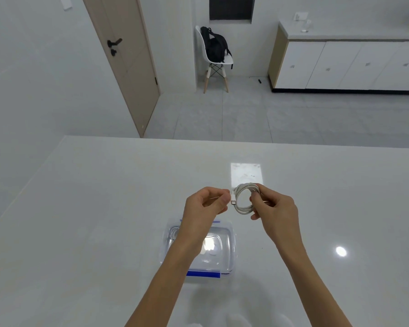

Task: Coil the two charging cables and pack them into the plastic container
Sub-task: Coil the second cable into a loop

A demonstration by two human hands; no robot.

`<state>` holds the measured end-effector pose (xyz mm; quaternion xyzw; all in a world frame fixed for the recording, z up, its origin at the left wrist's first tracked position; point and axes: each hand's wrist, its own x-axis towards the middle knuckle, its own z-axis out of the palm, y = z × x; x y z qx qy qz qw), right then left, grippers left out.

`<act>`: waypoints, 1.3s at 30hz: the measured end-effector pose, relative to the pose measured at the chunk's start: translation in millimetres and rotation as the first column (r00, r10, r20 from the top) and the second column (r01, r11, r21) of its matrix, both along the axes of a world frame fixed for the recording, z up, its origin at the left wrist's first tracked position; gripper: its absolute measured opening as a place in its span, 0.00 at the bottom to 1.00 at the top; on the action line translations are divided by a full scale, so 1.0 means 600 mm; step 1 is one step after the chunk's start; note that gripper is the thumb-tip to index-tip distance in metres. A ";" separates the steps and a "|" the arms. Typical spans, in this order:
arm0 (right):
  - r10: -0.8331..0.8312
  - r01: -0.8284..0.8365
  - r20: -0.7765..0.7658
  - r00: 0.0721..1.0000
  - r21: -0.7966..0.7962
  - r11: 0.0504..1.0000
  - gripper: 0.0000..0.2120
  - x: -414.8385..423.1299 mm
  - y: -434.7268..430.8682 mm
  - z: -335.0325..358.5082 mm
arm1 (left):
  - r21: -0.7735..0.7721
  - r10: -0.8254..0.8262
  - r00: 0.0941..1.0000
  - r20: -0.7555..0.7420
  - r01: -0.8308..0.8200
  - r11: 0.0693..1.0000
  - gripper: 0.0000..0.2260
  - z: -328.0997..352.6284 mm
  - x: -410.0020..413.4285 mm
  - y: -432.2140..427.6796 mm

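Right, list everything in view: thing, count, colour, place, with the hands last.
table: one, white, glossy, foreground
container: one, clear with blue clips, on the table, under the left forearm
coiled cable: one, white, held above the table
second cable: one, white, seemingly inside the container's left end, partly hidden
chair: one, white, wooden legs, far wall
backpack: one, black, on the chair
door: one, beige, left
cabinet: one, white doors, far right
left hand: pinches the coiled cable's plug end
right hand: grips the coil
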<state>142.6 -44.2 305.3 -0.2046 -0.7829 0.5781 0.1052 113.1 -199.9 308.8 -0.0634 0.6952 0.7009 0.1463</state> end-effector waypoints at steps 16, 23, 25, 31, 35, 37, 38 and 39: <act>0.423 -0.495 0.280 0.862 0.282 0.822 0.09 0.025 0.022 0.008 | -0.251 -0.307 0.951 0.034 0.306 0.918 0.04 0.030 -0.035 -0.029; 0.472 -0.562 0.319 0.822 0.315 0.765 0.10 0.036 0.014 0.015 | -0.264 -0.260 0.965 -0.031 0.243 0.933 0.06 0.041 -0.042 -0.020; 0.460 -0.548 0.312 0.831 0.324 0.771 0.11 0.039 0.012 0.018 | -0.238 -0.239 0.970 -0.040 0.223 0.945 0.06 0.046 -0.042 -0.019; 0.253 -0.341 0.236 0.938 0.502 0.795 0.11 0.023 0.028 0.020 | -0.076 -0.252 0.968 0.019 0.252 0.965 0.05 0.062 0.007 -0.003; 0.181 -0.272 0.216 0.960 0.542 0.795 0.12 0.023 0.026 0.021 | -0.047 -0.186 0.980 0.069 0.190 0.981 0.09 0.040 0.045 0.024; 0.152 -0.246 0.230 0.961 0.466 0.850 0.13 0.024 0.029 0.025 | -0.135 -0.139 0.989 0.046 0.144 0.980 0.08 0.025 0.050 0.029; 0.142 -0.235 0.236 0.961 0.435 0.869 0.13 0.025 0.029 0.027 | -0.187 -0.126 0.992 0.026 0.129 0.974 0.07 0.019 0.050 0.029; 0.139 -0.229 0.236 0.962 0.413 0.882 0.12 0.027 0.029 0.028 | -0.215 -0.122 0.992 0.016 0.123 0.969 0.06 0.015 0.048 0.028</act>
